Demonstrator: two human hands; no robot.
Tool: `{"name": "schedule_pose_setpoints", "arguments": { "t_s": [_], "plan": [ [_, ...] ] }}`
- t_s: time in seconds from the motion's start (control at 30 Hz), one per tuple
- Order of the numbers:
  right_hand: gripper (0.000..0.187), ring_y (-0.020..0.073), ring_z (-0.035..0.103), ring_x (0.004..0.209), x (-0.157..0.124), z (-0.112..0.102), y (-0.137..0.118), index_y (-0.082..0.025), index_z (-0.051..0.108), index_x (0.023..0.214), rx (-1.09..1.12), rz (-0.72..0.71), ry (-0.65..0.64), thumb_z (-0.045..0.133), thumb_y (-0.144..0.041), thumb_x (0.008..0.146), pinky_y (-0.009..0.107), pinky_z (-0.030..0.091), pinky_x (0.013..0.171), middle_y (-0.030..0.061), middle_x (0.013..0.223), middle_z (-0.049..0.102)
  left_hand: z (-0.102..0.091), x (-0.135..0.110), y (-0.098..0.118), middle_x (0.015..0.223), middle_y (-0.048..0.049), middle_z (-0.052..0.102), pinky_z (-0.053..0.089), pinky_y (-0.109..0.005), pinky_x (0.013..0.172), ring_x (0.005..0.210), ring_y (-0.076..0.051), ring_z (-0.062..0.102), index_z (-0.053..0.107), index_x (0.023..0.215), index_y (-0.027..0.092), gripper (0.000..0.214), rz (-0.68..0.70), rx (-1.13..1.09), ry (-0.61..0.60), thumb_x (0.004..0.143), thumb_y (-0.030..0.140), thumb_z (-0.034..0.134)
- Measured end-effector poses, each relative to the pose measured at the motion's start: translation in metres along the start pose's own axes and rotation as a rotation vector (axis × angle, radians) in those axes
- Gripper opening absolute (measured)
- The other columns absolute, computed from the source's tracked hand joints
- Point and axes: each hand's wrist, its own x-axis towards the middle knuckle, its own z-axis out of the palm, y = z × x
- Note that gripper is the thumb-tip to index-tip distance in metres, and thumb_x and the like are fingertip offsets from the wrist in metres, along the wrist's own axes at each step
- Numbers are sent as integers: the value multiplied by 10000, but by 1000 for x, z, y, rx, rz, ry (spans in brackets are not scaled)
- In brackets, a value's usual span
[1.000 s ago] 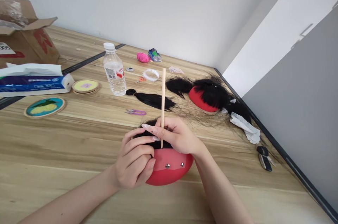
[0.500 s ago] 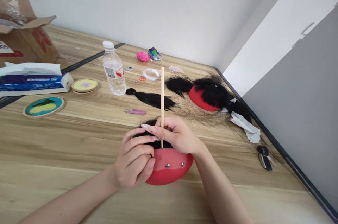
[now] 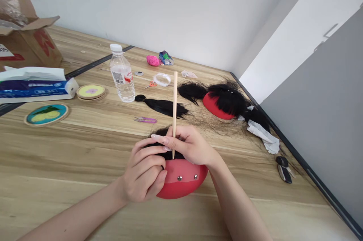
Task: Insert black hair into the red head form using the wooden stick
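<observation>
A red dome-shaped block rests on the table in front of me, with a translucent pinkish strip pinned along it by two silver-headed pins. Black hair covers its far side, partly hidden behind my fingers. Pinched between thumb and fingers of my right hand is a slim, pale wooden stick, nearly upright, its tapered lower end at the strip's hair edge. My left hand lies against the block's left side, fingers closed on the hair; the strands within its grip are mostly hidden.
Behind the block lie purple thread snips, a tied black hair bundle and a water bottle. A second red block with hair stands at right. Embroidery hoops, a tissue pack and a cardboard box are at left.
The wooden stick has tilted slightly, its top shifting right and its lower tip a little left. Both hands have stayed almost in the same place.
</observation>
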Motion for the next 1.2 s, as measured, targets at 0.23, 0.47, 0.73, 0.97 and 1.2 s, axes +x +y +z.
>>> {"name": "schedule_pose_setpoints", "arguments": {
  "t_s": [0.23,0.47,0.73,0.97,1.2],
  "plan": [
    [259,105,513,638,-1,-1,3,-173,643,771,67,-29,-3,616,-369,938,233,453,635,-24,694,595,2,-1,0,695,-13,681,576,-431,908,862,-202,696,545,711,179,193,13,-5,4,870,81,494],
    [355,112,514,652,-1,-1,-3,-185,595,684,68,-28,29,576,-417,953,242,460,667,-24,676,564,1,-2,-1,698,-14,681,567,-439,922,876,-204,692,554,725,170,177,16,-14,-11,861,71,499],
    [487,68,356,392,-4,-3,-6,-175,546,636,51,76,39,432,-466,1009,210,286,420,-76,430,382,-1,-3,1,712,-19,679,562,-421,884,873,-199,661,566,711,168,229,40,17,5,903,95,464],
    [556,66,374,344,-6,-4,-3,-163,561,619,42,111,69,364,-487,1025,199,253,385,-67,379,381,-10,-1,5,700,4,645,421,-367,670,711,-173,524,531,697,188,340,69,194,51,1013,219,410],
    [549,49,351,341,-4,-1,-8,-163,542,623,61,150,135,379,-523,1003,181,224,344,-62,429,413,-8,4,10,734,12,628,342,-367,708,733,-176,460,527,710,213,380,91,212,-1,1055,303,395]
  ]
}}
